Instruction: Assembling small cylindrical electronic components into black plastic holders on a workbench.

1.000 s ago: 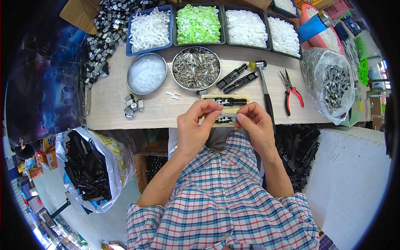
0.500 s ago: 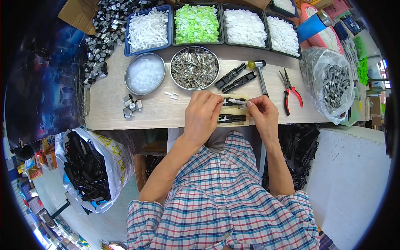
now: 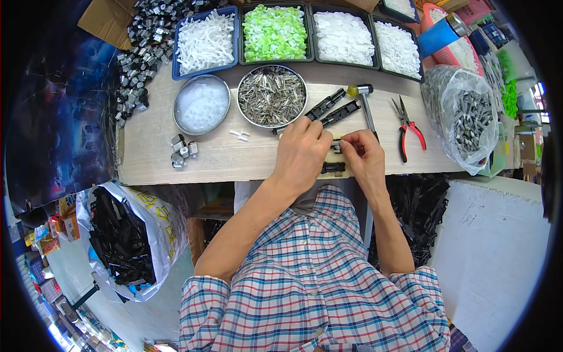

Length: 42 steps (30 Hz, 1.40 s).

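Just right of the frame's centre, the left hand (image 3: 300, 154) lies palm down over a black plastic part (image 3: 333, 168) at the near edge of the wooden bench (image 3: 234, 159). Its fingers are curled together and cover most of the part, so only the part's right end shows below the knuckles. Whether they actually grip it cannot be told. The right hand (image 3: 362, 155), just beside it, pinches its fingertips narrowly on a small dark piece (image 3: 336, 145) between the two hands; that piece is too small to make out. Above the hands sit a round metal bowl of pins (image 3: 271, 95), two black strips (image 3: 332, 109) partly hidden by the left fingers, a hammer (image 3: 365, 101) and red-handled pliers (image 3: 406, 124).
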{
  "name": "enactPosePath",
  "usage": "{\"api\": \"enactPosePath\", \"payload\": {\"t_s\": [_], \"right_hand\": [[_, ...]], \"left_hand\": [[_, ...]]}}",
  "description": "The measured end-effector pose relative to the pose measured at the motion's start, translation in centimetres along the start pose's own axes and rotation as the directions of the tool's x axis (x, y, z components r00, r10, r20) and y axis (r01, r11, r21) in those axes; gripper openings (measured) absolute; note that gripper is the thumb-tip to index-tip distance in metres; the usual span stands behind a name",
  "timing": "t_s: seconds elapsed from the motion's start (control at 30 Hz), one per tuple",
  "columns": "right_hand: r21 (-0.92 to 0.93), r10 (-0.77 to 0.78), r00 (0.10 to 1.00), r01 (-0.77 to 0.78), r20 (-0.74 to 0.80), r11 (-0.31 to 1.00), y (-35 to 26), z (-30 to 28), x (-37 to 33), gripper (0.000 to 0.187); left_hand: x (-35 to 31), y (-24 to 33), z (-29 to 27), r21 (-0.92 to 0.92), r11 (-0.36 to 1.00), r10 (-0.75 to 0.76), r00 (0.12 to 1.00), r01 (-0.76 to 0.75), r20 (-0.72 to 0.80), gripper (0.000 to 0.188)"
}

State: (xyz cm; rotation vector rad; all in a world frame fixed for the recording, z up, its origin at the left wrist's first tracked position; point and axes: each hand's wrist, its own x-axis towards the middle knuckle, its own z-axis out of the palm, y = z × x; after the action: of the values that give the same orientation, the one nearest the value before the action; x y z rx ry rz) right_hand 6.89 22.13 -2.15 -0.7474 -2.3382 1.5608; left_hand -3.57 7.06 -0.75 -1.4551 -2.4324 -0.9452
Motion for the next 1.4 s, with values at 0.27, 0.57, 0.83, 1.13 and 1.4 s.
{"api": "enactPosePath", "payload": {"t_s": [0.27,0.57,0.83,1.13,1.4], "right_hand": [[-0.203,-0.285,0.957,0.269,-0.053,0.941,0.3,0.7,-1.3,0.019],[-0.385,-0.379,0.8,0.202,-0.465,0.9,-0.5,-14.0,-0.5,0.021],[-0.878,-0.433,0.868,-0.008,-0.243,0.478,1.4,-26.0,5.4,0.036],[-0.79,-0.382,0.882,0.018,-0.276,0.612,4.1,-26.2,7.4,0.029],[-0.761,-0.414,0.849,0.022,-0.328,0.648,5.9,-28.7,5.9,0.027]], "left_hand": [[0.3,0.5,0.0,0.079,0.995,0.055,0.998,-0.057,0.023,0.009],[-5.9,-3.8,-4.0,0.108,0.944,-0.284,0.936,0.311,-0.206,0.037],[-12.4,-4.6,-5.0,0.112,0.986,-0.123,0.992,0.12,0.015,0.05],[-13.6,-4.6,-6.9,0.043,0.999,0.022,1.0,-0.022,-0.008,0.029],[-8.1,-8.3,-7.6,-0.404,0.804,-0.59,0.669,0.435,-0.453,0.015]]}}
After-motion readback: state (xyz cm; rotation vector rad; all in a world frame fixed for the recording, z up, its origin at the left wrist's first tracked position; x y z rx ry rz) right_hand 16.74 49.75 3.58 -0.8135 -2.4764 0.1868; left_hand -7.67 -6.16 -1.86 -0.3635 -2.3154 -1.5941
